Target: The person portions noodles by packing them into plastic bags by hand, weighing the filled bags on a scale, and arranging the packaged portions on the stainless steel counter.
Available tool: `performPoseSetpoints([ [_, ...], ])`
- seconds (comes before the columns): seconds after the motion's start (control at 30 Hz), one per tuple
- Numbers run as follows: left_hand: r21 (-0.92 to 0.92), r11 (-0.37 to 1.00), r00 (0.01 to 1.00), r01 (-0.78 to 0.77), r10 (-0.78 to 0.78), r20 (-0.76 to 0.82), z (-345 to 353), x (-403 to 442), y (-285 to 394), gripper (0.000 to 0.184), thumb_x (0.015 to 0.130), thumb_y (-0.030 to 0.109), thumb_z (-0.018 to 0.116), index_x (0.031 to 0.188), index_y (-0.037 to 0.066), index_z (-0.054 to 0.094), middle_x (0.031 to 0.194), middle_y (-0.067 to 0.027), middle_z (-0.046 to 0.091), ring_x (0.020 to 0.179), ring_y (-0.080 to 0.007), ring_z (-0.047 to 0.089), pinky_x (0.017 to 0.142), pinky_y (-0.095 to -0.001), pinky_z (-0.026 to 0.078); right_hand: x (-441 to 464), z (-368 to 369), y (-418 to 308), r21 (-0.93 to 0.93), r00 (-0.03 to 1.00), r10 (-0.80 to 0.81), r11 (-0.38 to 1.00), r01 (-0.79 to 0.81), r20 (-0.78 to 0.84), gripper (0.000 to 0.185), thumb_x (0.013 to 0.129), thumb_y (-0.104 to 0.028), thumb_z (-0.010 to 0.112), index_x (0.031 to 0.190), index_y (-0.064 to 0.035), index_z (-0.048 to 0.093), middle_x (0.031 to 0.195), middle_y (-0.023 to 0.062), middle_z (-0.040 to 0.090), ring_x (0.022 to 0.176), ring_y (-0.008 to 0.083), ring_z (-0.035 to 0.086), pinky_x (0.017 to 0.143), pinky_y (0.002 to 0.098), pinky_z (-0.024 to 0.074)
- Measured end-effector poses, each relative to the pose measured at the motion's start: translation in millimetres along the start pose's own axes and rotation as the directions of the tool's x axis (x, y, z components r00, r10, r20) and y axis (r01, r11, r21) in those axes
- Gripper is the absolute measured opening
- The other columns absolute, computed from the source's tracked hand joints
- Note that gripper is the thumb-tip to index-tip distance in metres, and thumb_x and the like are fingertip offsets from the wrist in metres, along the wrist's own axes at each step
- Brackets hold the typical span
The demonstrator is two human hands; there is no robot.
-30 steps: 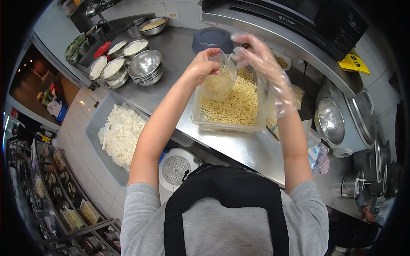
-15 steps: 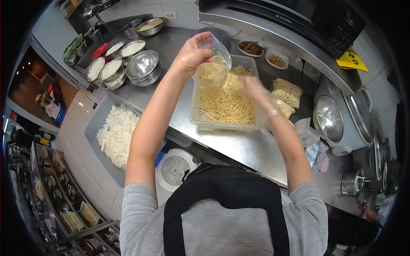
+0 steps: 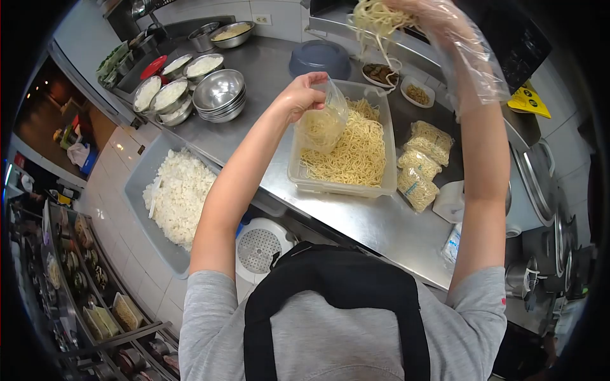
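Note:
My left hand pinches the rim of a clear plastic bag, which hangs over the left side of a plastic tub. Some noodles show through the bag's wall. A mass of yellow noodles fills much of the tub. High at the top edge, my right hand wears a loose clear plastic glove and grips a clump of noodles; long strands dangle from it. Its fingertips are partly hidden by the noodles and the frame edge.
Several packed noodle bags lie right of the tub. Behind it are a dark blue lid and small dishes. Steel bowls stand left on the counter. A grey bin of rice sits below, beside a white perforated stool.
My right hand has risen from the tub to the upper right, lifting a clump of noodles. My left hand has shifted slightly down and right with the bag.

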State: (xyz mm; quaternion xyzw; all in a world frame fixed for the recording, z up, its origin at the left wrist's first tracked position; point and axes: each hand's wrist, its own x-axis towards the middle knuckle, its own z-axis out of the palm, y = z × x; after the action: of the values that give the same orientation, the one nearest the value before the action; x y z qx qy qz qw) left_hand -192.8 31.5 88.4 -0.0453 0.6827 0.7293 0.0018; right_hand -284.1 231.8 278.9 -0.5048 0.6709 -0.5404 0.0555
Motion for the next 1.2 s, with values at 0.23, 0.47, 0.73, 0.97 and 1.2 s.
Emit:
performPoseSetpoints([
  [0.23, -0.108, 0.992, 0.998, 0.057, -0.053, 0.039, -18, 7, 0, 0.061, 0.071, -0.014, 0.054, 0.129, -0.002, 0.038, 0.116, -0.0119, 0.053, 0.072, -0.0095, 0.058, 0.057, -0.0192, 0.050, -40, 125, 120, 0.381, 0.958, 0.224, 0.914, -0.143, -0.177, 0.025, 0.072, -0.011, 0.069, 0.095, -0.0032, 0.061, 0.088, 0.0074, 0.064, 0.086, 0.0158, 0.061, 0.079, 0.0309, 0.0478],
  [0.47, 0.128, 0.992, 1.000, -0.015, 0.014, 0.007, -12, -2, 2, 0.062, 0.067, -0.008, 0.054, 0.128, -0.002, 0.041, 0.109, -0.0082, 0.055, 0.072, -0.0078, 0.055, 0.057, -0.0175, 0.046, -38, 153, 138, -0.690, 0.876, 0.450, 0.690, -0.217, 0.174, 0.039, 0.070, -0.018, 0.068, 0.107, -0.0088, 0.061, 0.099, 0.0151, 0.064, 0.094, 0.0292, 0.061, 0.083, 0.0347, 0.0476],
  [0.73, 0.055, 0.996, 0.998, -0.068, 0.068, -0.003, -12, 0, 0, 0.067, 0.067, -0.010, 0.054, 0.131, -0.003, 0.037, 0.130, -0.0101, 0.044, 0.084, -0.0091, 0.057, 0.057, -0.0164, 0.044, -54, 74, 77, -0.354, 0.960, 0.266, 0.909, -0.220, 0.087, 0.039, 0.068, -0.020, 0.068, 0.105, -0.0074, 0.060, 0.092, 0.0090, 0.062, 0.083, 0.0188, 0.060, 0.063, 0.0311, 0.0520],
  [0.97, 0.015, 0.999, 0.999, -0.036, 0.036, -0.023, -10, 5, 0, 0.066, 0.068, -0.013, 0.054, 0.131, -0.003, 0.037, 0.136, -0.0099, 0.040, 0.084, -0.0094, 0.056, 0.059, -0.0184, 0.048, -143, 136, 193, -0.157, 0.815, 0.579, 0.806, -0.570, 0.013, 0.051, 0.070, -0.016, 0.070, 0.117, -0.0050, 0.054, 0.067, 0.0046, 0.058, 0.055, 0.0110, 0.054, 0.046, 0.0247, 0.0447],
  [1.2, 0.056, 0.997, 0.999, -0.052, 0.052, 0.001, 0, 1, 0, 0.062, 0.070, -0.013, 0.052, 0.130, -0.003, 0.038, 0.135, -0.0101, 0.040, 0.085, -0.0117, 0.057, 0.062, -0.0214, 0.051, -98, 89, 108, 0.256, 0.979, 0.167, 0.957, -0.134, -0.114, 0.029, 0.074, -0.030, 0.069, 0.081, -0.0037, 0.061, 0.066, 0.0024, 0.058, 0.056, 0.0088, 0.055, 0.050, 0.0220, 0.0464],
])
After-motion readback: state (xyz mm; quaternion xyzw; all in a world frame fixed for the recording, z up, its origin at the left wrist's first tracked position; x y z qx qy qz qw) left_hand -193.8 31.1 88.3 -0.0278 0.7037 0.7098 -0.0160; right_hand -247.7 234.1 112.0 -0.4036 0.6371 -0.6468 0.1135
